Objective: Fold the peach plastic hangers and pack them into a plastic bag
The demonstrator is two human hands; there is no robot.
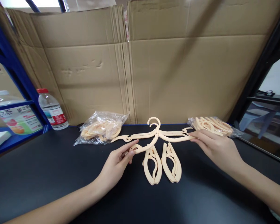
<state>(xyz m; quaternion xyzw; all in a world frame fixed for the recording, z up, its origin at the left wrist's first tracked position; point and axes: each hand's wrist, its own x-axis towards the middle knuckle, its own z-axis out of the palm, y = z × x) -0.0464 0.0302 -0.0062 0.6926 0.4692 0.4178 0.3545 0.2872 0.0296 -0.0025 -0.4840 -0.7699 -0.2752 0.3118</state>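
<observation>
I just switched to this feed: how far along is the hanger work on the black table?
Looks done: two folded hangers lie side by side on the black table. In hand: an unfolded hanger, with the left hand at one arm end and the right hand at the other. Probably left: two clear bags of hangers, one left, one right.

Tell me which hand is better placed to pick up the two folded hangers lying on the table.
Left. The left hand rests just beside the folded hangers, fingers on the open hanger; the right hand holds that hanger's far arm tip, farther off.
</observation>
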